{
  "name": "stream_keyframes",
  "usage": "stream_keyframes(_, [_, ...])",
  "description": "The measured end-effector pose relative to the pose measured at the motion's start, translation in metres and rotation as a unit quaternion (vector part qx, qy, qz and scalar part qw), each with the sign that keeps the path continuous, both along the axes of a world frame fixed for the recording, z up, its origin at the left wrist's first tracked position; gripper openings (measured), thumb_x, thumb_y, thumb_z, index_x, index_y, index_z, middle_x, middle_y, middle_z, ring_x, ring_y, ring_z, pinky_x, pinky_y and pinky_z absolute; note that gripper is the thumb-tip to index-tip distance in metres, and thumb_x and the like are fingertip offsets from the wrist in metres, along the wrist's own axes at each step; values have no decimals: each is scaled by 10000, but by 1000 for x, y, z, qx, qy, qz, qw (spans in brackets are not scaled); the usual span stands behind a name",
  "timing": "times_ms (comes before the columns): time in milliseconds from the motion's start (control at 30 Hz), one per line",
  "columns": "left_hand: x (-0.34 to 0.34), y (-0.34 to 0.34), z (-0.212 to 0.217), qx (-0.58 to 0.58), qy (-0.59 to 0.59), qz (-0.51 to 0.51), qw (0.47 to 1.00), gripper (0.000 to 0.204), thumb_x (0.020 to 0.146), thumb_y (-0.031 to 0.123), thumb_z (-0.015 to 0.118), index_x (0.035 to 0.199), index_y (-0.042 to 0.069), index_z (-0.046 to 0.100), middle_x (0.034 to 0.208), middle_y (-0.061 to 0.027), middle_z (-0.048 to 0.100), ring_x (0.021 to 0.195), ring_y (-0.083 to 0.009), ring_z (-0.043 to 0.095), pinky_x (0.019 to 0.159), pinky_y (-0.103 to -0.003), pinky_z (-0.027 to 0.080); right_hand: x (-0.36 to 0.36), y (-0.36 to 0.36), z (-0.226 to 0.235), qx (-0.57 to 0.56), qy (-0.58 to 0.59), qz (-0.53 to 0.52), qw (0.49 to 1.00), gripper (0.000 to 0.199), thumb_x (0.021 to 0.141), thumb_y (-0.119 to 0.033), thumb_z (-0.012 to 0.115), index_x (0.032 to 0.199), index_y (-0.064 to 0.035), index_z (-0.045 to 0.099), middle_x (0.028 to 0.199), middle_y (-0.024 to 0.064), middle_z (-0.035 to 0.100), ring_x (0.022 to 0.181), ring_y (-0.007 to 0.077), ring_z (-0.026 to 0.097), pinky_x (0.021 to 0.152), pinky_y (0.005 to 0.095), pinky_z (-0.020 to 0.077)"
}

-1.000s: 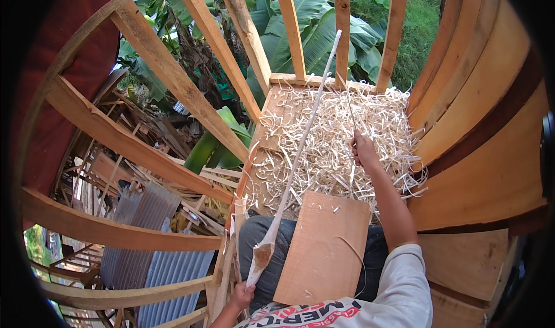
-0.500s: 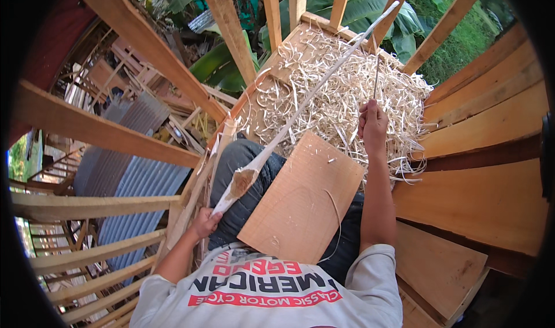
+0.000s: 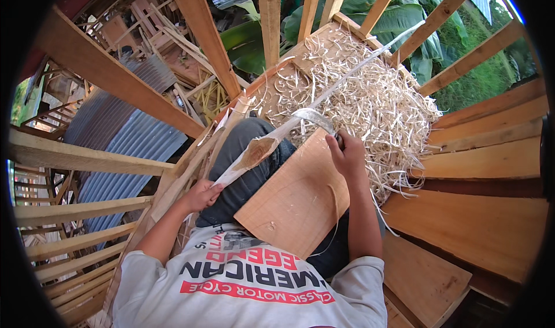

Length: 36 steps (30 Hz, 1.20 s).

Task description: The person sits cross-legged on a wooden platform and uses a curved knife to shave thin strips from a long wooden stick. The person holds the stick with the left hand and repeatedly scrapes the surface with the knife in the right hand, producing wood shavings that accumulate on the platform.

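A long, pale, tapering stalk [image 3: 278, 133] runs slantwise from my left side up to the far right, its wide near end marked by a brown hollow patch. My left hand [image 3: 202, 195] is closed around that wide end, beside my left knee. My right hand [image 3: 348, 153] is closed on the dark handle of a curved knife [image 3: 312, 115]. The knife's silvery blade lies against the stalk, just past the brown patch. Across my lap rests a flat wooden board [image 3: 292, 198], with a thin curled strip on it, below my right hand.
A thick heap of pale curled shavings [image 3: 370, 105] covers the wooden floor ahead. Upright wooden slats [image 3: 269, 24] form a railing at the left and far sides. Wide planks [image 3: 462, 224] stand at my right. Corrugated metal sheets [image 3: 124, 160] lie beyond the left railing.
My right hand has come back toward me and to the left, and the knife blade now meets the stalk. My left hand keeps its hold. The view has shifted slightly.
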State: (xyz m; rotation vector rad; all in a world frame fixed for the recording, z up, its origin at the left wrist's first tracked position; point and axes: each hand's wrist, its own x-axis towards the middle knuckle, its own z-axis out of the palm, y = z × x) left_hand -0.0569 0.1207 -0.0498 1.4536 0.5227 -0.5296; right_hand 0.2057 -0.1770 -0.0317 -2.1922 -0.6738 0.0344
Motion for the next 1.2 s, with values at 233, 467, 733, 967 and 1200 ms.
stream_keyframes(233, [25,-37,49,158,-73,-46,984,421,937,362,509,676,31,505,543,33,418,518,-61,381,466,-244,320,-20,6,4,-8,-96,-29,995,404,741,-371,722,614,-41,528,459,97,455,419,287,471,435,364,380])
stream_keyframes(467, [20,-58,96,194,-74,-47,977,426,921,421,514,726,43,514,555,26,457,512,-62,410,461,-236,330,6,-17,-2,-36,-218,-122,968,548,691,-554,712,567,-83,461,443,47,459,398,227,499,412,330,398])
stream_keyframes(733, [-11,-90,99,139,-111,-82,981,394,961,329,469,956,-41,604,551,3,491,485,-79,435,464,-258,364,53,-105,24,70,-39,-378,922,735,872,-624,436,500,5,511,427,72,427,430,178,425,447,381,314])
stream_keyframes(967, [18,-90,111,1,-54,19,998,333,971,343,451,892,25,510,525,38,400,426,-30,354,378,-203,290,11,-42,14,40,-78,-146,985,547,794,-507,652,524,-59,492,422,49,435,366,183,407,387,328,306])
stream_keyframes(1200, [4,-108,99,-13,-13,-21,1000,319,969,332,462,884,28,506,555,39,418,469,-27,359,412,-204,294,6,-24,12,68,36,-182,980,608,825,-560,578,528,-33,525,429,99,458,383,232,463,409,371,345])
